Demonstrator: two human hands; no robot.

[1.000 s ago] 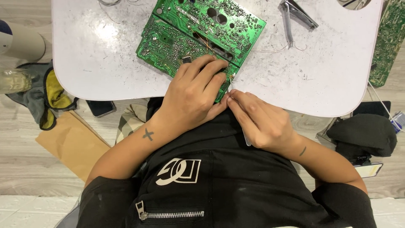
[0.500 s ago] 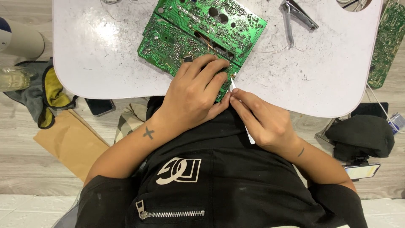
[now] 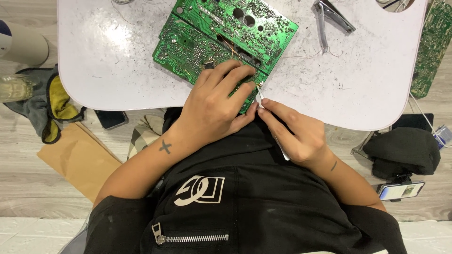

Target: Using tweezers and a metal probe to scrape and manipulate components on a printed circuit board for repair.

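circuit board, green, large, lies tilted across the near half of the white table, its lower corner close to the table's near edge and partly under the left hand. it looks like two joined panels with a slotted seam between them.

left hand lies flat on that near corner, fingers spread and pressed down, closed on nothing, pinning the board. right hand sits just beside it, fingers pinched shut on slim metal tweezers, the tips touching the board's edge right next to the left fingertips.

doing this step well, as i judge it: keep the left palm heavy so the board cannot skate on the dusty top; rest the right wrist against the body for a steady tip; hold the tweezers low and light, since a slip would drag across the small parts nearby.

metal pliers lie well apart at the far right of the table. thin wire scraps and dust speckle the table top.
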